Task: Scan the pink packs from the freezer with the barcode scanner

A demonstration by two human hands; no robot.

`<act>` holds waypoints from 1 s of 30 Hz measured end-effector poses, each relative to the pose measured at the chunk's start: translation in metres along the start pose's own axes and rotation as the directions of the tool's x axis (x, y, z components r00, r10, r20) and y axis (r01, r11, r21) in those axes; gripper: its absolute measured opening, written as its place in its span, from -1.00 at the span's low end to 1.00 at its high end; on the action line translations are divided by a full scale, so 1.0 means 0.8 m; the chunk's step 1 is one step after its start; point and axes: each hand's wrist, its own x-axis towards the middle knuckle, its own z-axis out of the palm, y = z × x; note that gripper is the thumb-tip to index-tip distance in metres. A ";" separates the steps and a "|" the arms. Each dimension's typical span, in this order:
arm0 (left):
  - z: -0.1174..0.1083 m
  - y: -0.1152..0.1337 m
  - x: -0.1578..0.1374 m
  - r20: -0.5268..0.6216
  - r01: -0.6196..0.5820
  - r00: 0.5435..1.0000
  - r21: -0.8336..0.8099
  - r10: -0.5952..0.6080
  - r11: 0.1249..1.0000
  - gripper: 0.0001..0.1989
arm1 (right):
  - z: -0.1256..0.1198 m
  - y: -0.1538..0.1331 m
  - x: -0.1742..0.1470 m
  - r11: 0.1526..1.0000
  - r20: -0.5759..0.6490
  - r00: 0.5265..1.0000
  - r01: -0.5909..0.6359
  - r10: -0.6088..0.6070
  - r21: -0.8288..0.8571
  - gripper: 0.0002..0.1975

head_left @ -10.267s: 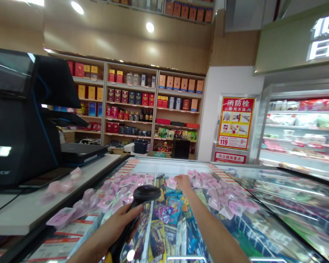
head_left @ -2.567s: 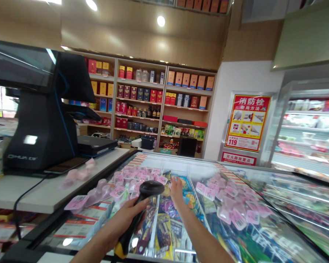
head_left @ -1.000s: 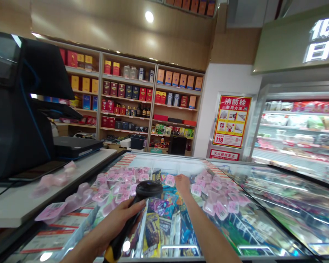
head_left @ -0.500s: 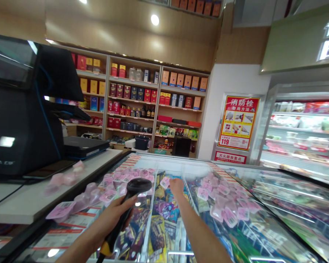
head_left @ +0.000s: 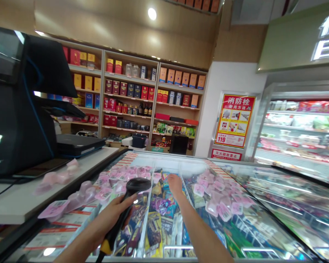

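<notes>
My left hand is wrapped round a black and yellow handheld barcode scanner, its head tilted over the glass freezer top. Above the freezer's middle, my right hand looks curled, with nothing visible in it. Just left of its fingertips lies a pink labelled pack, apparently apart from the hand. Pink translucent packs with barcode labels form a left group beyond the scanner. Another pile of pink packs lies on the glass to the right of my right forearm.
A black checkout terminal stands on the white counter at left, where a few more pink packs lie. Colourful frozen packets show beneath the glass. Shelves of boxes line the back; a lit refrigerated display is at right.
The pink pack that was at my right fingertips now lies to their left, with a small gap. The view has shifted slightly; my left hand keeps hold of the barcode scanner.
</notes>
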 end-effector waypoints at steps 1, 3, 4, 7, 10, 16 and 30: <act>0.006 0.001 -0.001 0.006 0.005 1.000 0.003 -0.005 1.000 -0.61 | -0.016 0.008 -0.001 1.000 -0.019 1.000 -0.007 0.007 -0.014 -0.72; 0.017 0.005 -0.005 0.009 0.015 1.000 0.008 -0.015 1.000 -0.63 | -0.048 0.027 -0.004 0.995 -0.081 0.997 -0.010 0.002 -0.094 -0.70; 0.023 0.007 -0.007 0.010 0.016 1.000 0.004 -0.016 1.000 -0.64 | -0.064 0.038 -0.005 0.986 -0.116 0.993 -0.002 -0.017 -0.164 -0.70; 0.036 0.011 -0.013 0.029 0.006 1.000 -0.019 -0.005 1.000 -0.67 | -0.105 0.072 -0.012 0.912 -0.157 0.984 0.016 -0.088 -0.409 -0.72; 0.043 0.012 -0.016 0.045 0.000 0.999 -0.042 0.001 0.999 -0.67 | -0.131 0.099 -0.016 0.849 -0.074 0.997 -0.008 -0.037 -0.528 -0.75; 0.043 0.011 -0.014 0.095 -0.007 0.995 0.009 0.006 1.000 -0.66 | -0.123 0.097 -0.006 0.959 -0.047 0.997 -0.075 0.064 -0.272 -0.84; 0.015 0.013 -0.021 0.095 0.025 0.995 -0.020 -0.023 0.999 -0.65 | -0.030 0.020 0.014 0.994 0.047 0.993 -0.105 0.105 0.006 -0.80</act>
